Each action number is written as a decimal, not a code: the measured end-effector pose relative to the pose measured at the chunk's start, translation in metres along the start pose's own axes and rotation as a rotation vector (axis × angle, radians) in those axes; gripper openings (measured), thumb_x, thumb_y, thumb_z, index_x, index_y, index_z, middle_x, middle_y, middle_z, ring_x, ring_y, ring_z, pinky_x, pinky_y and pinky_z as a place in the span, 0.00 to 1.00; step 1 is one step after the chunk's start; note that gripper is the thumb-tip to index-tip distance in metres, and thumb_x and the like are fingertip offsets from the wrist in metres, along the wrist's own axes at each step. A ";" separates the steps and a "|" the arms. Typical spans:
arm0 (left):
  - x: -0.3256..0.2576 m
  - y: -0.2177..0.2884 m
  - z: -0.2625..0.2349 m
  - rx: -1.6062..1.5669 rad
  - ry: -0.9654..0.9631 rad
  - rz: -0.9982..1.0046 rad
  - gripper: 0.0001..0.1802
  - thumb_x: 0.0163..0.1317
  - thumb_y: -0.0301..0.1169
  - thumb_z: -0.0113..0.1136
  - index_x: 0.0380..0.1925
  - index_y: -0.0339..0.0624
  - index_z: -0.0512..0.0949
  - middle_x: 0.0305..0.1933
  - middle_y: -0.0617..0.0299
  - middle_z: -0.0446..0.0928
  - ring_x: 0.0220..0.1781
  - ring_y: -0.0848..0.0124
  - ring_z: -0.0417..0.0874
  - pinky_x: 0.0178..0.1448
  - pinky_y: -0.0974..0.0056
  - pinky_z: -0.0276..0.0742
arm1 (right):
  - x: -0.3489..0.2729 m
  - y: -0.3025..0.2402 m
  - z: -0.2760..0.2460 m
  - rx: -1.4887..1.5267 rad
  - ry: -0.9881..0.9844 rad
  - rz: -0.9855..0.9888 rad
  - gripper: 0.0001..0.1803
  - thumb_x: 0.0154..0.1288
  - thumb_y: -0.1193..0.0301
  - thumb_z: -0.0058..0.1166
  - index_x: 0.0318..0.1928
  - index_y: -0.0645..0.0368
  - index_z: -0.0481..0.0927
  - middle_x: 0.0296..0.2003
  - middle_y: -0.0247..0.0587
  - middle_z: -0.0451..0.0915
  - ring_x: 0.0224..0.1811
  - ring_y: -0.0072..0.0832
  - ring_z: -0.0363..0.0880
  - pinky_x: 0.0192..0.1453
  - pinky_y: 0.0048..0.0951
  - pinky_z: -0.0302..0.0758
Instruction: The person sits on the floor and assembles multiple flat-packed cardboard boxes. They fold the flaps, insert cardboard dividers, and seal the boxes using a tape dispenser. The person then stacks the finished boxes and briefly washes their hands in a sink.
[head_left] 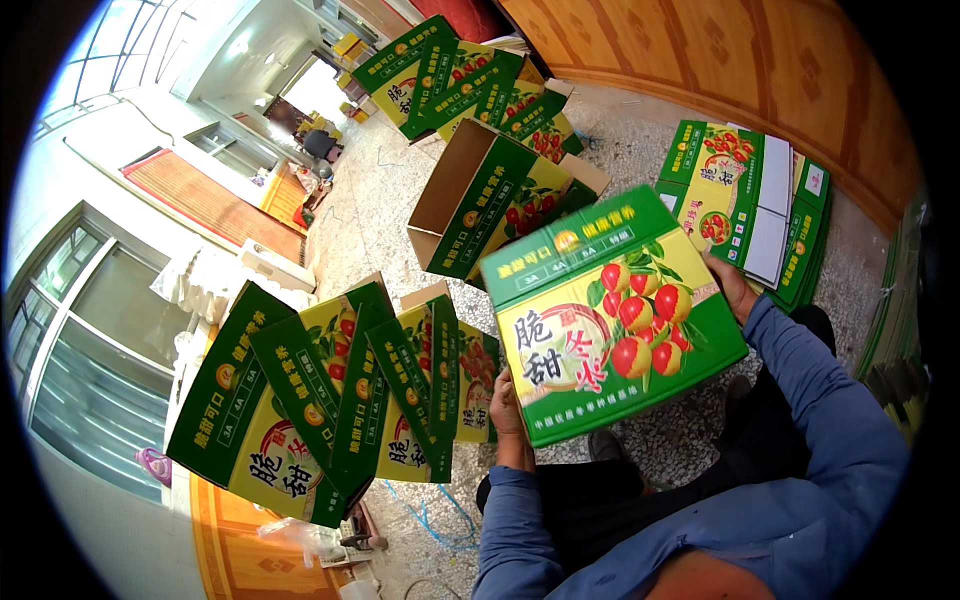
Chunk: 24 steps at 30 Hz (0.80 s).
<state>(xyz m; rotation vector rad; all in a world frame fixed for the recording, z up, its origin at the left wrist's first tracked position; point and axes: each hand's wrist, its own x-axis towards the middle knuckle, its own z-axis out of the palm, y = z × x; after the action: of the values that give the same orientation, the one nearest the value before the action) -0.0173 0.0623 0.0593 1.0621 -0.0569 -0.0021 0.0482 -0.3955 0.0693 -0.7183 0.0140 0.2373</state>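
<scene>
A green and yellow cardboard box, printed with red fruit, is tilted in front of me above my lap. My left hand grips its lower left edge, with the fingers partly hidden by the box. At its right edge my right hand is closed on the cardboard, its fingers partly out of sight. Just beyond stands a matching open carton, its brown inner side showing. Several more of these cartons lean against one another at the left.
Flat folded cartons are stacked on the floor to my right. Further cartons stand at the far end, near wooden panelling. Blue strapping lies loose on the speckled floor. A window is on the left.
</scene>
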 end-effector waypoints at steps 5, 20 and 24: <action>0.015 0.002 0.013 -0.003 0.261 -0.120 0.29 0.71 0.50 0.41 0.60 0.37 0.67 0.61 0.54 0.71 0.63 0.58 0.70 0.67 0.54 0.63 | -0.001 0.004 -0.018 -0.272 0.260 0.070 0.37 0.65 0.40 0.43 0.63 0.54 0.68 0.56 0.39 0.73 0.60 0.33 0.68 0.64 0.38 0.61; -0.014 0.083 -0.023 0.637 0.447 -0.127 0.22 0.64 0.45 0.58 0.47 0.36 0.79 0.44 0.58 0.82 0.43 0.68 0.83 0.47 0.64 0.74 | 0.068 0.044 -0.069 -1.952 -0.036 -0.005 0.18 0.47 0.64 0.56 0.31 0.70 0.81 0.34 0.66 0.79 0.40 0.57 0.78 0.46 0.45 0.76; -0.166 0.042 -0.167 0.517 0.920 -0.352 0.19 0.64 0.42 0.58 0.43 0.37 0.80 0.37 0.59 0.82 0.36 0.64 0.84 0.37 0.58 0.77 | 0.088 0.100 -0.061 -1.665 0.442 0.029 0.14 0.48 0.70 0.49 0.30 0.70 0.80 0.32 0.65 0.78 0.40 0.60 0.77 0.45 0.49 0.74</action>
<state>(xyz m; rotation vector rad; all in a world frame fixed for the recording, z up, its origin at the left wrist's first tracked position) -0.1759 0.2333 0.0076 1.4866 1.0065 0.1910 0.1155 -0.3439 -0.0497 -2.4205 0.2726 0.0628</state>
